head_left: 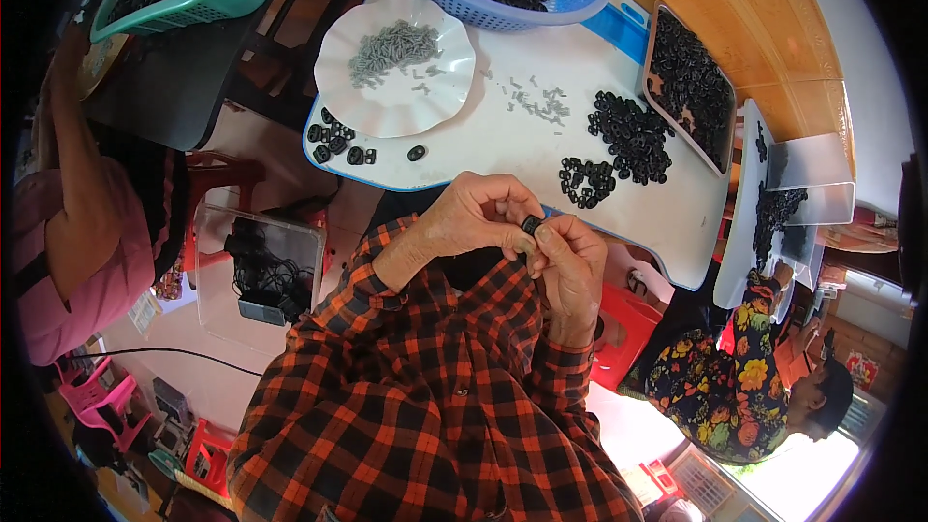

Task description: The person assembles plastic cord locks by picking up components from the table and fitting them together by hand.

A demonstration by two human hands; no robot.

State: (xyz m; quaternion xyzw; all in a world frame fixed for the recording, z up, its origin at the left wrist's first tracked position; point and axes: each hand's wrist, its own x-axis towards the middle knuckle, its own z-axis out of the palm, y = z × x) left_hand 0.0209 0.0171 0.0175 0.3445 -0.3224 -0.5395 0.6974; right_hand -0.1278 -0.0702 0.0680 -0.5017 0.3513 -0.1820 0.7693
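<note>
Just off the table's front edge, my left hand [480, 216] and my right hand [570, 266] meet, fingertips pinched together. Between them they grip a small black plastic piece [531, 224]; the fingers cover most of it. On the white table [503, 150], to the right, lies a pile of black oval ring-shaped pieces [630, 138] with a smaller group of black rings [586, 182] nearer me. Small grey sticks [541, 103] are scattered in the middle. At the left corner sit several black oval pieces [333, 138], one black oval piece [417, 153] apart from them.
A white scalloped plate [338, 97] holds more grey sticks. Behind stand a blue basket [483, 14] and a tray [650, 48] of black pieces. To the left are a green basket [193, 6] and a clear bin [208, 261] with cables. People sit on both sides.
</note>
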